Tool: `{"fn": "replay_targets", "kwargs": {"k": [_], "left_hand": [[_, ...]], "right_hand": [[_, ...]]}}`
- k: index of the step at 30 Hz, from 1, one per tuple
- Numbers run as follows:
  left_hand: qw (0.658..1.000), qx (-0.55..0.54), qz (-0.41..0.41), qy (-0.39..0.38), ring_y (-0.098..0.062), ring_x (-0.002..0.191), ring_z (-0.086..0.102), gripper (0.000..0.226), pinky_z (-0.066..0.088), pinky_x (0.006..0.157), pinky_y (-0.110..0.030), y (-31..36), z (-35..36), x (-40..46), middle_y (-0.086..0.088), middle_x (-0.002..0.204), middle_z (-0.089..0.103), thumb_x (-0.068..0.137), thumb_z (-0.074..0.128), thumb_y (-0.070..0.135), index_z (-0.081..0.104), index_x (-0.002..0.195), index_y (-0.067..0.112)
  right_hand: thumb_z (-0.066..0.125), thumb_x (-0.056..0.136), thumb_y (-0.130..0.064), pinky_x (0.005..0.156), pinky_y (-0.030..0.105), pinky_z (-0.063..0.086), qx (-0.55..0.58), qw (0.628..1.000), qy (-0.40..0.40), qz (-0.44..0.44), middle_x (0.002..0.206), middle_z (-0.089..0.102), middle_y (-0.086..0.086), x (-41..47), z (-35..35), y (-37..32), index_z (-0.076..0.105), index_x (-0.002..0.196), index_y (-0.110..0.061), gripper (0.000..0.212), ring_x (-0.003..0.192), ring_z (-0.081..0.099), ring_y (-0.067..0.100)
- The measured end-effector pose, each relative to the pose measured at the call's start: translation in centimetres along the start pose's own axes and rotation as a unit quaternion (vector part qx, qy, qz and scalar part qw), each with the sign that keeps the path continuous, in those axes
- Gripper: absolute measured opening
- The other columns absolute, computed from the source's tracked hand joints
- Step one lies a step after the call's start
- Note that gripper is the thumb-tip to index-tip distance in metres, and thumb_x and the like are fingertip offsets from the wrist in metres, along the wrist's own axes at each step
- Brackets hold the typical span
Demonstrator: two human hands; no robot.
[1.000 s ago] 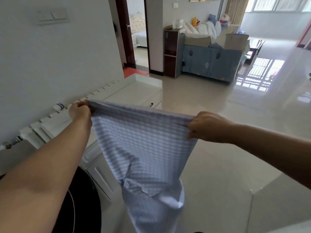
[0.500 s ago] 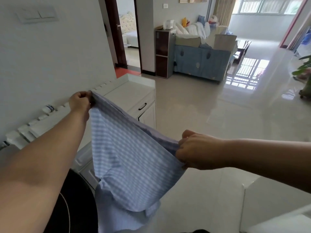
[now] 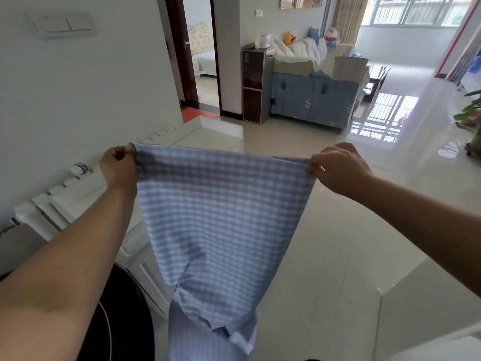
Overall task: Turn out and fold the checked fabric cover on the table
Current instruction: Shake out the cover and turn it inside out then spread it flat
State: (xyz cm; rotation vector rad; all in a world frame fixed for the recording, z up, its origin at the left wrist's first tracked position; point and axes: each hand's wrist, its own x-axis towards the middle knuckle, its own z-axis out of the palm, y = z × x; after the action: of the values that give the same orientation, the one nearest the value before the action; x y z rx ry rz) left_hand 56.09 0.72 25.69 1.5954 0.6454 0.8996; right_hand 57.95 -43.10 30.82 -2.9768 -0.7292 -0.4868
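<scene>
Likely the bunched lower end of the checked fabric cover (image 3: pixel 221 217) stays tangled, since it sags unsupported at bottom centre and could drag on the floor. Stretched mid-frame, the cover hangs between the left hand (image 3: pixel 118 168) and right hand (image 3: pixel 338 168), each pinching one top corner.

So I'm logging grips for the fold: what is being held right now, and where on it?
The checked fabric cover, pinched at its two top corners: left hand on one, right hand on the other.
</scene>
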Motion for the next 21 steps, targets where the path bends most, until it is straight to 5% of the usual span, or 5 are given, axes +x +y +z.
{"fn": "replay_targets", "kwargs": {"k": [6, 8, 11, 18, 21], "left_hand": [[0.986, -0.106, -0.075, -0.100, -0.015, 0.067, 0.052, 0.019, 0.044, 0.054, -0.026, -1.0, -0.9, -0.4, -0.001, 0.075, 0.056, 0.093, 0.056, 0.015, 0.058, 0.074, 0.019], [0.982, -0.120, -0.084, -0.118, -0.014, 0.065, 0.051, 0.023, 0.043, 0.054, -0.026, -1.2, -1.0, -0.9, -0.003, 0.074, 0.055, 0.094, 0.053, 0.009, 0.058, 0.073, 0.017], [0.980, -0.113, -0.080, -0.146, -0.016, 0.071, 0.053, 0.023, 0.045, 0.059, -0.027, -0.8, -0.7, -2.0, -0.002, 0.078, 0.057, 0.095, 0.054, 0.009, 0.059, 0.074, 0.017], [0.975, -0.077, -0.032, -0.205, -0.017, 0.077, 0.059, 0.016, 0.051, 0.068, -0.031, 1.9, 2.1, -6.6, -0.001, 0.083, 0.063, 0.093, 0.060, 0.020, 0.063, 0.077, 0.016], [0.970, -0.059, -0.022, -0.235, -0.018, 0.079, 0.061, 0.014, 0.054, 0.071, -0.031, 3.3, 4.2, -9.6, -0.001, 0.082, 0.066, 0.091, 0.063, 0.021, 0.065, 0.078, 0.016]], "right_hand": [[0.052, 0.091, -0.044, 0.106, 0.048, 0.024, -0.089, 0.994, 0.066, -0.024, 0.086, 0.072, 0.006, -0.4, 2.3, 0.5, 0.059, 0.109, -0.014, 0.036, 0.091, 0.067, 0.028], [0.058, 0.086, -0.049, 0.105, 0.047, 0.026, -0.107, 0.993, 0.048, -0.023, 0.087, 0.072, 0.009, -0.5, 2.8, 0.3, 0.053, 0.122, -0.012, 0.052, 0.093, 0.067, 0.030], [0.054, 0.089, -0.048, 0.099, 0.042, 0.030, -0.143, 0.990, 0.016, -0.007, 0.088, 0.070, 0.006, -0.3, 3.7, 0.7, 0.063, 0.101, -0.016, 0.035, 0.090, 0.062, 0.027], [0.061, 0.086, -0.033, 0.094, 0.043, 0.041, -0.181, 0.958, -0.132, 0.179, 0.119, 0.044, 0.013, 1.1, 4.8, 2.9, 0.062, 0.116, -0.009, 0.038, 0.110, 0.044, 0.030], [0.068, 0.079, -0.048, 0.107, 0.049, 0.031, -0.026, 0.974, -0.144, 0.175, 0.137, 0.039, 0.011, 1.5, 5.0, 1.6, 0.044, 0.132, -0.013, 0.068, 0.125, 0.039, 0.031]]}}
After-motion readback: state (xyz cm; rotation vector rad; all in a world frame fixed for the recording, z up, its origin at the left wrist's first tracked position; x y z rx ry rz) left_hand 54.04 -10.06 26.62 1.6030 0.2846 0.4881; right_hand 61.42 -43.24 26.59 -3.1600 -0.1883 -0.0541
